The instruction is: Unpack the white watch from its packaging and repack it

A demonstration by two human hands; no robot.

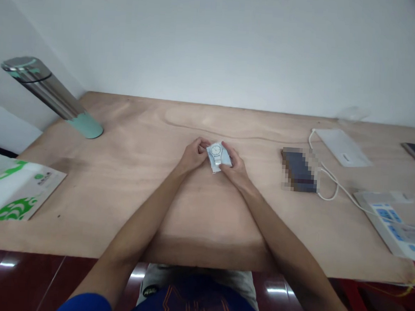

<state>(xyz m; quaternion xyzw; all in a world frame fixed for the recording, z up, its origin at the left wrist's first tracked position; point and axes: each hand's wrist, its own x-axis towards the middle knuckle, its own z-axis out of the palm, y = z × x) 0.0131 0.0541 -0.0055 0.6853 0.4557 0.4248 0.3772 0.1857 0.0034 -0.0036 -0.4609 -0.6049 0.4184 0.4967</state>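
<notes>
A white wristwatch with a round dial (216,151) lies on a small pale blue cloth or pouch (221,164) in the middle of the wooden table (121,178). My left hand (192,155) pinches the watch and cloth at their left side, fingers curled. My right hand (236,169) grips them from the right, thumb on top of the cloth. Both forearms stretch forward from the table's near edge.
A steel flask with a mint base (52,96) lies at the back left. A green and white bag (11,190) sits at the left edge. To the right are a dark phone (300,170), a white cable (327,179), a white flat device (343,147) and a blue-labelled packet (389,220).
</notes>
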